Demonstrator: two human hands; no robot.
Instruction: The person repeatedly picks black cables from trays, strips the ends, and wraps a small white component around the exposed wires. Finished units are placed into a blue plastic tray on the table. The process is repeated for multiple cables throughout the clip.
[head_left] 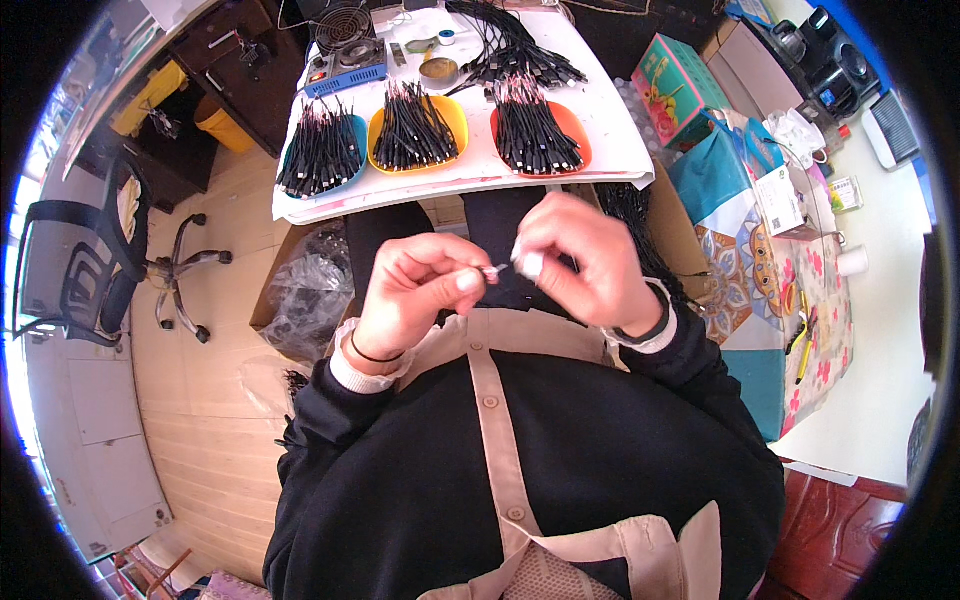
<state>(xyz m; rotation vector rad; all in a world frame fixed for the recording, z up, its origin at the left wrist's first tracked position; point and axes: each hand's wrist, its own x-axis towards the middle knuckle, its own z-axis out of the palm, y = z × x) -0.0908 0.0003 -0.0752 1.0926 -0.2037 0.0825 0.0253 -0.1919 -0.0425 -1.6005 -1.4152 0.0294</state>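
Note:
In front of my waist, below the table's near edge, both hands are raised close together. My left hand (pixel 425 290) pinches a small pinkish piece (pixel 491 273) between thumb and fingertips; it is too small to make out. Just to its right, my right hand (pixel 585 260) has its fingers curled in and blurred at the tips. Whatever those tips hold is hidden. Beyond my hands, bundles of short black cables with plug ends fill a blue dish (pixel 361 150), a yellow dish (pixel 461 130) and an orange dish (pixel 582 140).
On the white table (pixel 330 205) stand a blue device with a fan (pixel 345 75), a tape roll (pixel 438 72) and a heap of black cables (pixel 510 50). Cardboard boxes flank my legs, one holding clear plastic bags (pixel 315 270). An office chair (pixel 90 245) is at left, a cluttered counter (pixel 870 330) at right.

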